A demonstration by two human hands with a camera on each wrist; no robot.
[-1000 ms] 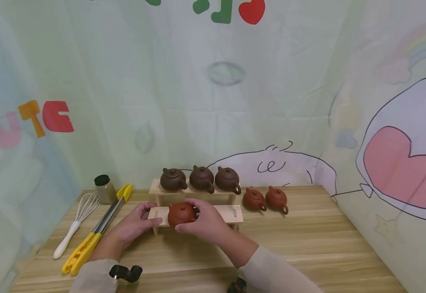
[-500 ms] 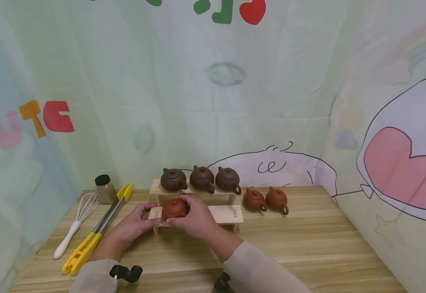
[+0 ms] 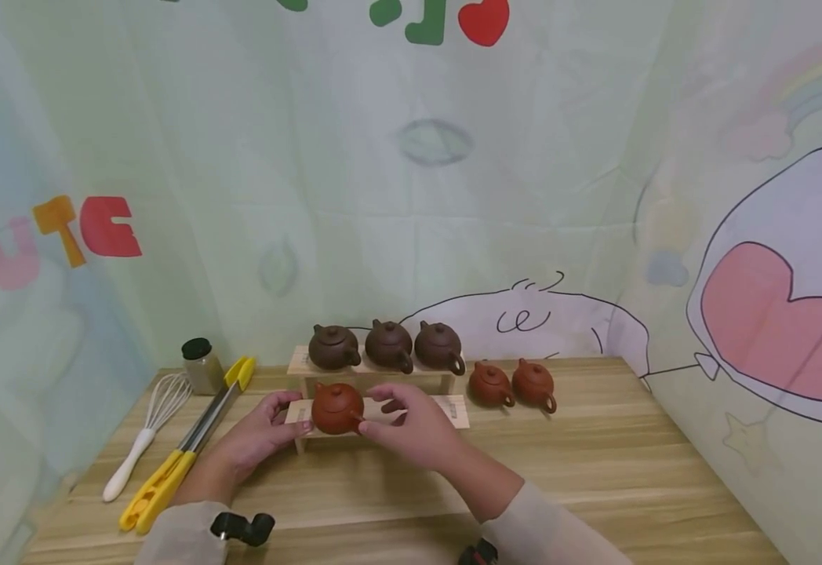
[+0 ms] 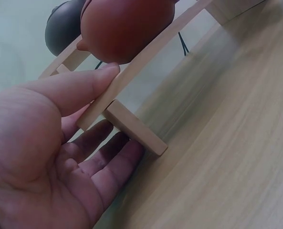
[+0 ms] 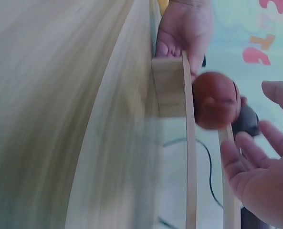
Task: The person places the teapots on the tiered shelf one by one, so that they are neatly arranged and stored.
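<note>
A reddish-brown teapot [image 3: 336, 410] sits upright on the left part of the lower step of a small wooden stand [image 3: 459, 413]. My left hand [image 3: 263, 430] grips that step's left end; the left wrist view has the thumb on top and the fingers underneath, beside a leg [image 4: 136, 128]. Just right of the teapot is my right hand [image 3: 418, 430], its fingers spread and loosely bent. In the right wrist view a gap shows between this hand [image 5: 263, 181] and the teapot [image 5: 214, 101]. Three dark brown teapots [image 3: 388, 345] stand in a row on the upper step.
Two more reddish teapots [image 3: 490, 384] stand on the wooden table [image 3: 594, 479] right of the stand. To the left lie a whisk [image 3: 146, 435] and yellow-handled tongs [image 3: 188, 443], with a dark-lidded jar [image 3: 202, 366] behind. A printed curtain [image 3: 383, 204] hangs at the back.
My right hand carried the reddish teapot a little left along the lower step, let go of it and drew back right. My left hand has kept its grip on the stand.
</note>
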